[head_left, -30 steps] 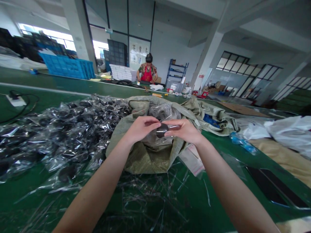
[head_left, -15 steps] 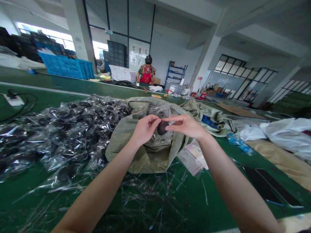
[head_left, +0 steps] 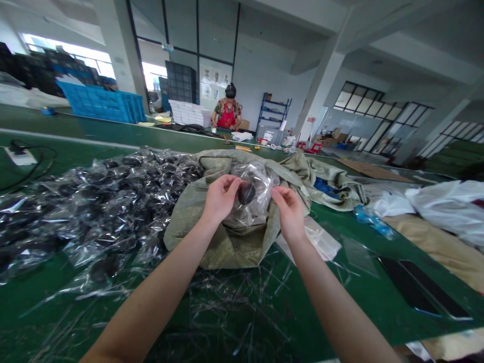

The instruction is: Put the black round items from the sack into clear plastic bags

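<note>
Right hand (head_left: 289, 214) now off the dark piece (head_left: 247, 194), shifted right of frame centre; left hand (head_left: 222, 199) alone has it.

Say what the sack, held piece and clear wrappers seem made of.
Sack: likely woven plastic, matte, with stiff creases. Held piece: smooth, dark, perhaps plastic or rubber, too small to tell. Wrappers: probably thin plastic film, see-through with glossy glints.
</note>
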Motion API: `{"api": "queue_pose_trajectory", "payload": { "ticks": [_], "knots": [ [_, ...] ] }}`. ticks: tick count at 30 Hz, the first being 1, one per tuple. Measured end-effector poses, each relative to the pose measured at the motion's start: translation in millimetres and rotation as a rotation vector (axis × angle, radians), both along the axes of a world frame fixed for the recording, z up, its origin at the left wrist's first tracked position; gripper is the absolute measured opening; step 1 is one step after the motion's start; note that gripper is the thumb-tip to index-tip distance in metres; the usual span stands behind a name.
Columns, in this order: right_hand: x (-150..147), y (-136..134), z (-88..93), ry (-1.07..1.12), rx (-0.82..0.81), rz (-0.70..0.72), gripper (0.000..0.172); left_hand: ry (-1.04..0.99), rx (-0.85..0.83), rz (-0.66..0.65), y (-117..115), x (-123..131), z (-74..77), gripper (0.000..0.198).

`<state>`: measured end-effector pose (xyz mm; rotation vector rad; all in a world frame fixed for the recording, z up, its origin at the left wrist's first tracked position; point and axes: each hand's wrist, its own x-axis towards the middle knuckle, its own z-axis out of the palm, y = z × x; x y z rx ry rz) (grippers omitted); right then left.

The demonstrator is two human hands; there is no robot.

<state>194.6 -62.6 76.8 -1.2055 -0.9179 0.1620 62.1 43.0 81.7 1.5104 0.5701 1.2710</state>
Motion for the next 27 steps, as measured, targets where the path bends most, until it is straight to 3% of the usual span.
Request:
{"api": "queue_pose_trajectory", "payload": {
  "ticks": [3, 11, 18, 23, 27],
  "knots": [
    [-6, 1, -1.6, -0.010, -0.050, 0.051, 0.026, -0.003, 0.010, 0.004, 1, 1, -2.1, 0.022],
    [-11, 5, 7.3, -0.153, -0.021, -0.031, 0.018, -0.039, 0.025, -0.009, 2, 1, -3.6, 0.024],
    [-16, -2, 19.5, -0.467, -0.039, -0.105, 0.013, -0.185, -0.008, -0.013, 8, 12, -16.7, 0.018],
    [-16, -4, 19.7, -0.503, -0.052, -0.110, 0.013, -0.132, 0.059, 0.135, 8, 11, -18.5, 0.018],
    [-11, -2, 14.1, -0.492, -0.065, -0.074, 0.013, -0.091, 0.153, 0.168, 7, 7, -18.3, 0.015]
  ]
}}
